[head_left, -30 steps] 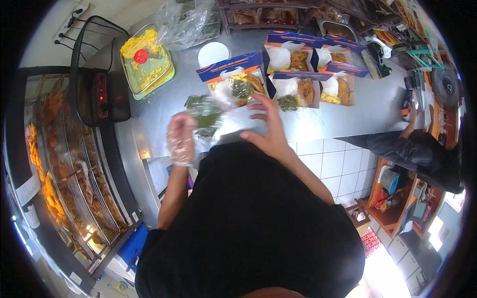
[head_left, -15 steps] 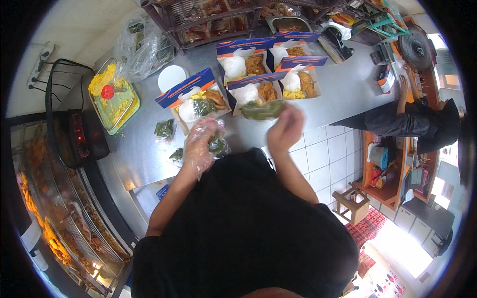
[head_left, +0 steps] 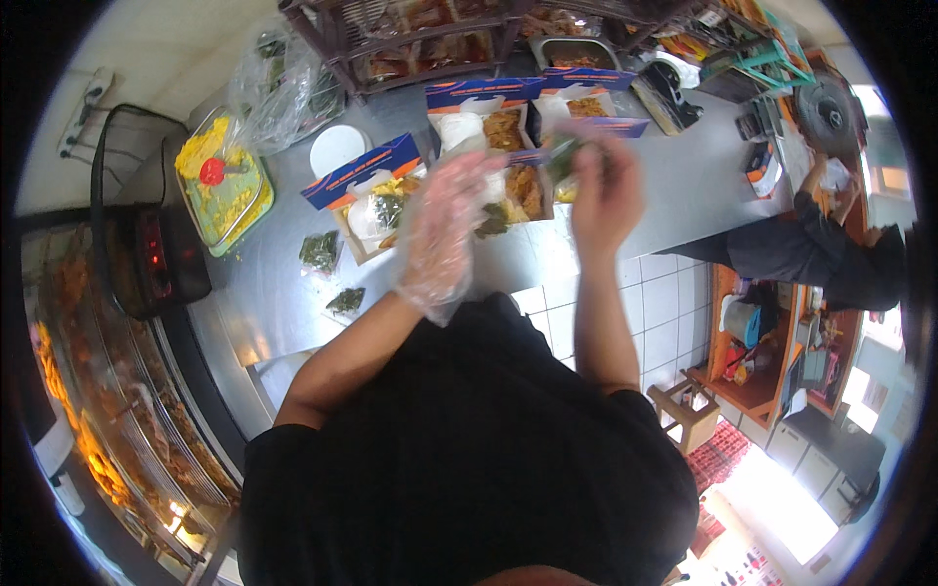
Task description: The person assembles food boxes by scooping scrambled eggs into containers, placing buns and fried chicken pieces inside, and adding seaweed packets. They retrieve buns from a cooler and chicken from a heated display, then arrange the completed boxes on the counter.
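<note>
My left hand (head_left: 442, 230) sits just left of the frame's centre, covered in a loose clear plastic glove, fingers spread and open above the open food boxes; it grips nothing that I can see. My right hand (head_left: 598, 190), bare and blurred, is up at upper centre with something green, a small leaf packet (head_left: 565, 156), pinched at my fingertips over the box of fried pieces (head_left: 523, 186). The boxes, with blue and orange lids, stand in a cluster on the steel counter (head_left: 283, 293). Left of them, two more green packets (head_left: 319, 251) lie flat on the counter, well apart from my hands. A glass dish of yellow rice (head_left: 220, 186) stands in the upper left, a white lid (head_left: 337, 148) near it
</note>
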Available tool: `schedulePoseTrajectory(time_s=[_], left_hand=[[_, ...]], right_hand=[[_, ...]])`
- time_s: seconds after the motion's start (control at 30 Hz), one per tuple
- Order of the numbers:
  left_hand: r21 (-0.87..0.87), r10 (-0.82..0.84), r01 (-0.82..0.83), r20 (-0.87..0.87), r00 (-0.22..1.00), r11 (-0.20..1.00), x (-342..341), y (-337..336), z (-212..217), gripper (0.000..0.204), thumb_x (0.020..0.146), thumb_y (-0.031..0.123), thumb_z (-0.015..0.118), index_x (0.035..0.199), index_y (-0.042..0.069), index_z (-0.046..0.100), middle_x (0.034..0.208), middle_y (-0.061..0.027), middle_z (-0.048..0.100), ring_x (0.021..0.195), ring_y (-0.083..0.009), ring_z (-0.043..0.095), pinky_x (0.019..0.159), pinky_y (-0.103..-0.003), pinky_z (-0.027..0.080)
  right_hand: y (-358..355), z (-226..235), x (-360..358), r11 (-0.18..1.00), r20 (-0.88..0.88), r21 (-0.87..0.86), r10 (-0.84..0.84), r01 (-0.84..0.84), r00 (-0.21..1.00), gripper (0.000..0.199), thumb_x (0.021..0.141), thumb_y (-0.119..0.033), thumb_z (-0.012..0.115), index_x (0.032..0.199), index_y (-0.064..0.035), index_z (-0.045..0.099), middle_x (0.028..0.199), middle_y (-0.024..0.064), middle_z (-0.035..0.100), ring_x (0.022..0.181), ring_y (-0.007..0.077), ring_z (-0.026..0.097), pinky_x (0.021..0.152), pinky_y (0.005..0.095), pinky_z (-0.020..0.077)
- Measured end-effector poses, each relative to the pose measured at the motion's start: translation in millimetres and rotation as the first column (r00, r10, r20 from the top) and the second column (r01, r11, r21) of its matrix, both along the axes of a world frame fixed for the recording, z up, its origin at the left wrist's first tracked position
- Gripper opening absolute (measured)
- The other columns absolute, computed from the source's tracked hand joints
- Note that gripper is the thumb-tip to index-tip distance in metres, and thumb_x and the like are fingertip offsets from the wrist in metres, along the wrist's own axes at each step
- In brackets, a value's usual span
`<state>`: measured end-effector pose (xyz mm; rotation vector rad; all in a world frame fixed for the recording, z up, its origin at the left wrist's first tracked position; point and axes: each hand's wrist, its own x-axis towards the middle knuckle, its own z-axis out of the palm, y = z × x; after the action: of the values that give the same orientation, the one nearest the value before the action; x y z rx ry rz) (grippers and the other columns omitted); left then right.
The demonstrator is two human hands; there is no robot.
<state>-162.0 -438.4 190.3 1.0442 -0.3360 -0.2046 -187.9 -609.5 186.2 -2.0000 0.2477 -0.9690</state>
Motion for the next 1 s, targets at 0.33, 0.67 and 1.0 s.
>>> schedulePoseTrajectory(time_s=[0.33,0.67,1.0], left_hand=[[0.736,0.194,-0.622,0.674,0.713,-0.267,8.9,211.2,-176.5,0.049,0.077,0.037,0.07,0.108,0.001,0.057,0.095,-0.0169,0.063,0.098,-0.0338,0.056,0.086,-0.044,0.045],[0.778,0.536,-0.282,-0.082,0.84,0.561,-1.9,201.3,-103.2,0.031,0.082,0.026,0.069,0.101,0.002,0.062,0.087,-0.0088,0.066,0.077,-0.0149,0.061,0.067,-0.029,0.049],[0.36,0.484,-0.385,-0.242,0.841,0.85,-21.5,122.5,-38.4,0.02,0.089,0.016,0.063,0.103,0.002,0.063,0.091,-0.0062,0.065,0.077,-0.0128,0.062,0.064,-0.027,0.053]], right_hand=[[-87.6,4.1,25.9,0.883,0.023,-0.329,-0.347,0.335,0.938,0.037,0.084,-0.023,0.066,0.11,0.0033,0.058,0.101,0.0174,0.062,0.092,0.0269,0.061,0.082,0.0339,0.0475],[67.6,0.4,-27.5,0.913,-0.126,0.029,0.407,-0.407,0.905,0.013,0.084,-0.007,0.062,0.096,-0.0028,0.063,0.089,0.0103,0.064,0.077,0.0186,0.059,0.074,0.0283,0.0459],[141.4,-17.8,-14.7,0.79,-0.312,0.337,0.607,-0.512,0.731,0.023,0.08,-0.01,0.068,0.101,-0.0024,0.063,0.087,0.0107,0.065,0.071,0.0143,0.06,0.062,0.0271,0.0472]])
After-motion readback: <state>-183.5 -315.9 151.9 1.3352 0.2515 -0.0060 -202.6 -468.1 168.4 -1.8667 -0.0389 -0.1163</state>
